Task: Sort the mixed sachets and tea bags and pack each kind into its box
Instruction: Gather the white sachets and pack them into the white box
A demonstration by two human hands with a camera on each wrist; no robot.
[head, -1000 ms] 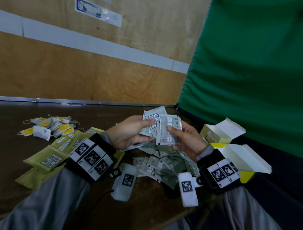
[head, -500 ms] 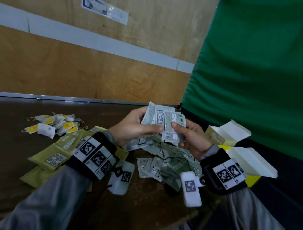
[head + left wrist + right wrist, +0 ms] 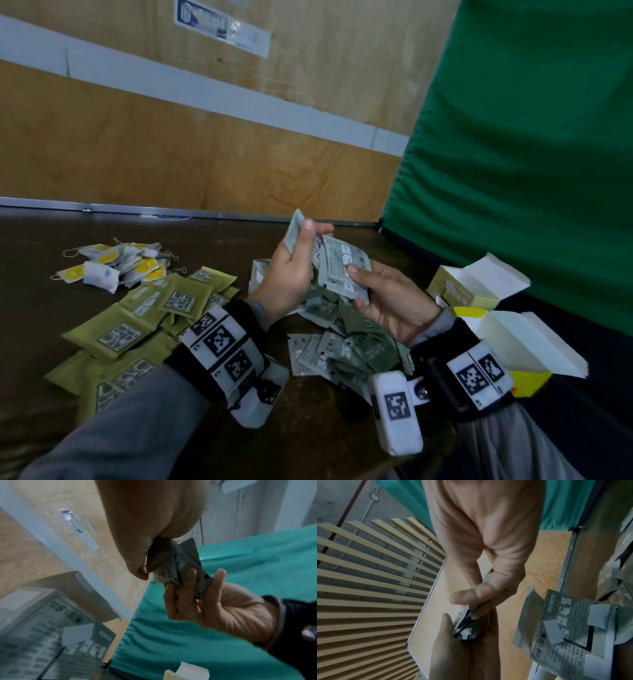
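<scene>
Brown wood forms the counter (image 3: 212, 240), with a green curtain (image 3: 531, 137) hanging at its right edge. Three sorted heaps lie on it: olive sachets (image 3: 144, 318) at the left, grey sachets (image 3: 346, 353) near the middle, and white-and-yellow tea bags (image 3: 116, 263) further back. Two open boxes stand at the right: a pale box (image 3: 462, 291) behind and a yellow box (image 3: 524, 356) in front, both with flaps raised.

Change since a second ago: the grey stack (image 3: 342, 270), then held flat and fanned facing the person, is now turned more edge-on and squared between both hands. Judgement: the stack is being aligned for loading into a box; no grey sachet is visibly boxed yet.

Left hand (image 3: 291, 270): raised above the grey heap, thumb up, fingers curled round the far side of the stack. Right hand (image 3: 387, 301): palm up beneath the stack, thumb pressed on its face, fingers (image 3: 188, 580) curled round its lower edge. Both hands hold the stack clear of the counter.
</scene>
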